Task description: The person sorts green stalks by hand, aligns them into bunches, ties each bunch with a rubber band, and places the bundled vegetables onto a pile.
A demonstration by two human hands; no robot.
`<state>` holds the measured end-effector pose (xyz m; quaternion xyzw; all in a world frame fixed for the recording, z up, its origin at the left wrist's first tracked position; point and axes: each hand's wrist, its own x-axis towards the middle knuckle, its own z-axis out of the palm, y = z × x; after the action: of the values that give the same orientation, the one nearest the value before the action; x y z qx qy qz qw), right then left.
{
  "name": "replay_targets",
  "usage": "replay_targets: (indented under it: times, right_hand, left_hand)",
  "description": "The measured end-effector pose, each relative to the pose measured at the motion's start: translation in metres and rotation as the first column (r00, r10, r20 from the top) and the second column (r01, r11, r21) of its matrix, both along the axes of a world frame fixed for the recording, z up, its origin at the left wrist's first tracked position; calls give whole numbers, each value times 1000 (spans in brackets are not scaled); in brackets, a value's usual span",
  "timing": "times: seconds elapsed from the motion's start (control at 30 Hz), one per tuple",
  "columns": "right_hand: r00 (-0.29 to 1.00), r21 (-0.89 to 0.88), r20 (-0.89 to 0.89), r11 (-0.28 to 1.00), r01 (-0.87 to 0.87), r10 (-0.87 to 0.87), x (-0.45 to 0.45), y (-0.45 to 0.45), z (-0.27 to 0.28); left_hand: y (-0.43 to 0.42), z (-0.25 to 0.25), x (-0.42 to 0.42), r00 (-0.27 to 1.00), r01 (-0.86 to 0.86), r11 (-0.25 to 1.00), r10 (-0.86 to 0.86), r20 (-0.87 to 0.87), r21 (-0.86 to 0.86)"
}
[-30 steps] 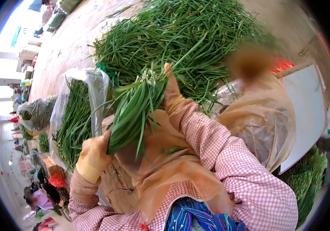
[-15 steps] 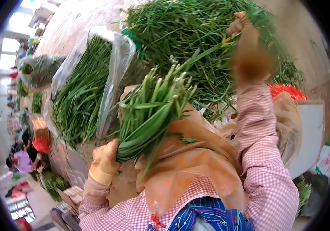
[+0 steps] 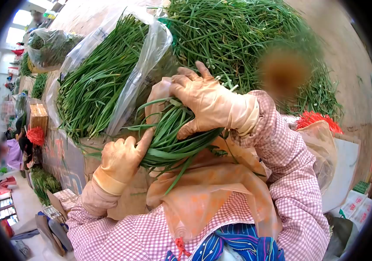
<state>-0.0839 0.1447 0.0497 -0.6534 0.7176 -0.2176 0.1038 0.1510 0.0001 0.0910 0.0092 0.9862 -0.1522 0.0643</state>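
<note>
A bunch of long flat green leaves, which look like garlic chives (image 3: pixel 173 141), lies bent across the apron on my lap. My left hand (image 3: pixel 121 158), in a pale rubber glove, grips its left end, the index finger stretched along the leaves and the thumb hidden. Over the top of the bunch rests my right hand (image 3: pixel 216 104), gloved too, with fingers spread and thumb on the near side. Behind it spreads a large loose heap of the same greens (image 3: pixel 234 35). At the left, an open clear plastic bag (image 3: pixel 153 48) holds more leaves.
Red ties (image 3: pixel 318 121) lie by the heap's right end, near a white board (image 3: pixel 344 169). Farther left are another filled bag (image 3: pixel 49 50), a wooden block (image 3: pixel 38 116) and a red bundle (image 3: pixel 35 135). A person in purple (image 3: pixel 14 152) is in the background.
My right hand has come back from the heap onto the bunch, its fingers spreading. The bunch has turned lower and more sideways, and my left index finger has stretched out.
</note>
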Motion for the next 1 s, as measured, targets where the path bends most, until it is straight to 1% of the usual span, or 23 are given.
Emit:
replay_targets:
  times: [0.1, 0.17, 0.2, 0.23, 0.3, 0.33, 0.37, 0.43, 0.47, 0.5, 0.53, 0.57, 0.6, 0.63, 0.67, 0.73, 0.77, 0.8, 0.83, 0.87, 0.93, 0.97, 1.0]
  right_hand:
    - [896, -246, 200, 906, -345, 396, 11, -6, 5]
    - [921, -278, 182, 917, -288, 344, 29, -4, -14]
    - [921, -389, 223, 896, -216, 319, 29, -6, -19]
    - [903, -405, 349, 910, -94, 249, 27, -3, -20]
    - [694, -551, 665, 809, 205, 277, 31, -3, -18]
    - [319, -269, 936, 883, 385, 146, 37, 2, -14]
    - [171, -226, 971, 855, 466, 164, 33, 3, -12]
    - [85, -160, 987, 782, 602, 136, 19, 5, -15]
    - [16, -65, 997, 701, 710, 76, 16, 5, -12]
    - [98, -99, 994, 677, 729, 40, 7, 13, -11]
    - [121, -113, 992, 623, 774, 30, -7, 20, -9]
    - [144, -129, 989, 565, 815, 18, -22, 30, -6]
    - [227, -172, 973, 516, 839, -44, -37, 48, -1]
    - [187, -176, 982, 449, 876, 19, -58, 65, 1]
    - [157, -178, 984, 379, 908, 86, -78, 81, 2]
    - [24, -113, 957, 297, 948, 288, -125, 120, -1]
    - [144, -152, 988, 534, 832, 56, -145, 149, -3]
    - [326, -85, 890, 585, 806, -320, -157, 152, -22]
    - [510, 16, 512, 602, 799, -691, -170, 156, -40]
    - [575, 83, 104, 583, 808, -811, -182, 159, -59]
    - [641, -37, -15, 641, 767, -768, -137, 152, -59]
    - [704, -249, 155, 662, 707, -693, -120, 146, -62]
    - [700, -109, 344, 714, 691, -625, -92, 130, -35]
  left_hand:
    - [-2, -2, 4, 999, -10, 1000, 10, -42, 9]
    - [1, -2, 5, 988, -12, 1000, 14, -156, 9]
    - [0, -8, 8, 984, -42, 997, 52, -172, 60]
    - [-3, -14, 10, 983, -48, 997, 58, -173, 63]
    - [-9, -21, 12, 938, 37, 988, 18, -345, 152]
    - [-3, -20, 11, 935, -20, 976, 95, -341, 216]
    - [-3, -23, 13, 935, -19, 976, 94, -341, 215]
    - [-6, -33, 17, 910, 43, 966, 68, -408, 256]
    - [-6, -36, 18, 911, 53, 964, 60, -409, 261]
    - [-6, -38, 20, 935, 18, 966, 76, -348, 259]
    - [-7, -41, 21, 954, -15, 967, 91, -287, 255]
    - [-9, -44, 23, 954, -3, 965, 82, -290, 262]
    - [-10, -48, 26, 953, -12, 955, 100, -285, 297]
    - [-13, -53, 29, 953, -22, 944, 120, -279, 328]
    - [-16, -60, 34, 950, -27, 954, 118, -290, 298]
    - [-17, -69, 40, 945, -42, 949, 139, -295, 313]
    - [-16, -71, 42, 941, -60, 943, 164, -297, 328]
    - [-14, -71, 43, 941, -53, 943, 157, -298, 329]
    - [-10, -72, 43, 933, -41, 913, 180, -312, 405]
    - [-8, -73, 41, 923, -26, 879, 204, -325, 477]
    - [-2, -74, 41, 915, -19, 862, 219, -338, 507]
    - [1, -75, 43, 908, -20, 842, 241, -342, 539]
    - [3, -75, 44, 913, -43, 843, 251, -321, 537]
